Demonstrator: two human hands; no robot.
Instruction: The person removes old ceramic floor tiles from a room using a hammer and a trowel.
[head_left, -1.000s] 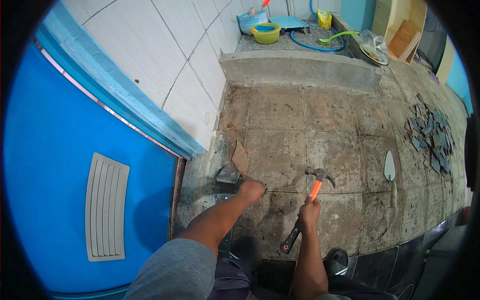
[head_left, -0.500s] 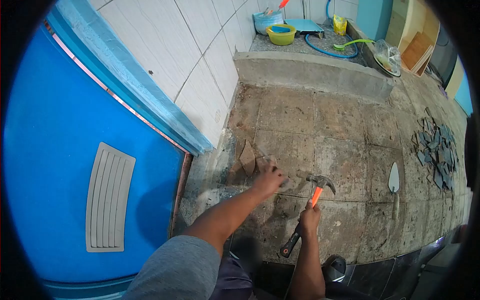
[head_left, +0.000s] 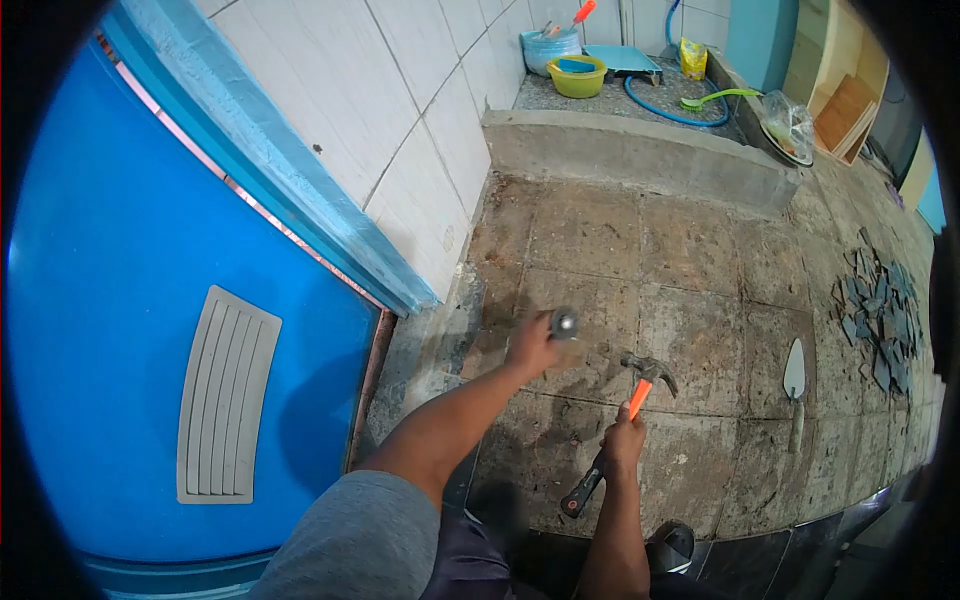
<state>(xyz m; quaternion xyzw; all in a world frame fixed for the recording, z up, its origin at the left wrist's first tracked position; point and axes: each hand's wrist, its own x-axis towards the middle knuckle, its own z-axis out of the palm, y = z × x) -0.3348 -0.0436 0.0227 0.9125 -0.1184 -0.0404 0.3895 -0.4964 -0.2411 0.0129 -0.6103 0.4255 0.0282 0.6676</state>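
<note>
Head view, only one. Left hand point(head_left: 530, 345) is at frame centre, low over the floor point(head_left: 660, 250), which is bare and mortar-stained. The fingers are closed round a grey metal tool point(head_left: 565, 323). Only its round end shows, sticking out at the upper right of the fist, and it is blurred, so I cannot tell what kind of tool it is.

Right hand point(head_left: 622, 442) is lower centre, below and right of the left hand and apart from it. Its fingers are wrapped round the middle of the hammer point(head_left: 637, 395) handle. The orange part and the steel claw head stick out above the fist, up and right. The black grip end sticks out below, down and left. The hammer head is just right of the grey metal tool, not touching it.

A trowel point(head_left: 795, 368) lies flat on the floor at mid right. A pile of tile shards point(head_left: 885, 315) is at the right edge. A blue door point(head_left: 120, 300) with a grey vent point(head_left: 225, 395) fills the left side. The white tiled wall point(head_left: 400, 90) is at upper left, and a concrete step point(head_left: 640, 155) runs across the upper centre. A yellow bowl point(head_left: 578, 77) and a blue hose point(head_left: 670, 108) sit above the step.
</note>
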